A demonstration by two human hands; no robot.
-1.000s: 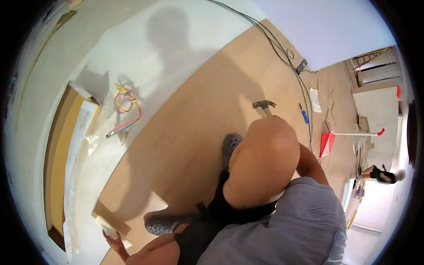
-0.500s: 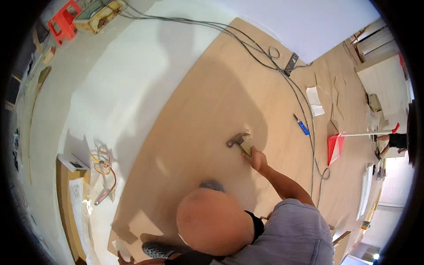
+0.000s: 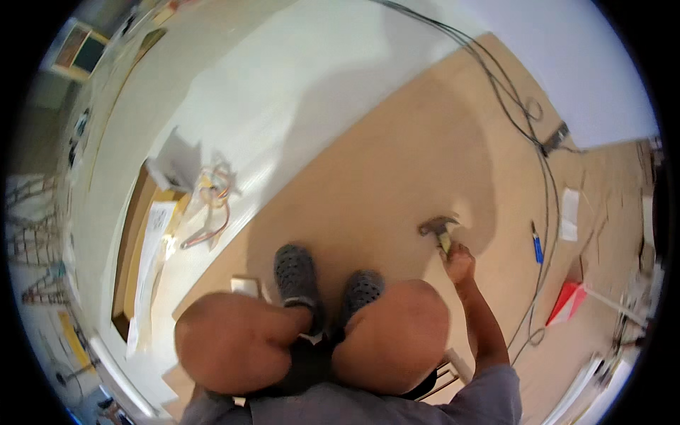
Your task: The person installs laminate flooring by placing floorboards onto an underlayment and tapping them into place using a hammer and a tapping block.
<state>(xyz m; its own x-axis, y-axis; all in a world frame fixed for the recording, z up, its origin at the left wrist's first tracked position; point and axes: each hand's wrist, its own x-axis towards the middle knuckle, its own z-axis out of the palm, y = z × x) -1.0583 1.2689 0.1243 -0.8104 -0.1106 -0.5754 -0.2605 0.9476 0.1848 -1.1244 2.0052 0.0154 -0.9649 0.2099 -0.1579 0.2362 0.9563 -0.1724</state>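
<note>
My right hand (image 3: 460, 263) is closed around the handle of a claw hammer (image 3: 440, 227). Its dark metal head lies low over, or touching, a tan board (image 3: 375, 191) that covers the floor; which of the two I cannot tell. My left hand does not show; only the sleeve on that side appears at the bottom. Between my bent knees and the board's edge sit my grey clogs (image 3: 296, 278), with a small pale block (image 3: 245, 286) beside the left one.
Dark cables (image 3: 545, 191) run along the board's right. Nearby are a blue utility knife (image 3: 537, 246), a white paper (image 3: 569, 214) and a red-and-white dustpan (image 3: 567, 303). To the left, a long cardboard box (image 3: 133, 262) lies beside coloured cords (image 3: 219, 195).
The view has swung, so the board and tools appear further right and both knees and clogs now show. My right hand still grips the hammer.
</note>
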